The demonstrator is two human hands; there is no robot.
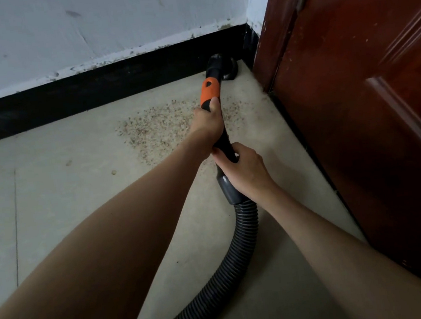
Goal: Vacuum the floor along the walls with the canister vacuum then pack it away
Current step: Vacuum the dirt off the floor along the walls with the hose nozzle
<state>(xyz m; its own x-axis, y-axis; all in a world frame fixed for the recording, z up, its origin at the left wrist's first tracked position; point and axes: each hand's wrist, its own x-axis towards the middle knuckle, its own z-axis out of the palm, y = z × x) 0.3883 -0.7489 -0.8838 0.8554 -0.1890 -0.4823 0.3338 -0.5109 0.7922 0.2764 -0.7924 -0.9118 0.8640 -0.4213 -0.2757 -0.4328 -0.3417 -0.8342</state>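
The vacuum's black and orange handle [209,89] points into the floor corner, and its round black nozzle [228,69] sits on the floor against the black skirting. My left hand [206,124] grips the handle just below the orange part. My right hand [244,170] grips it lower, at the grey cuff where the ribbed black hose [232,267] joins. The hose curves down and left out of the frame's bottom edge. The canister is out of view. A patch of fine tan crumbs [153,129] lies on the beige tile floor under my left hand.
A white scuffed wall [84,29] with black skirting [79,95] runs along the back. A dark red wooden door [366,89] fills the right side, meeting the wall at the corner. A small pebble-like bit [113,172] lies left of the crumbs.
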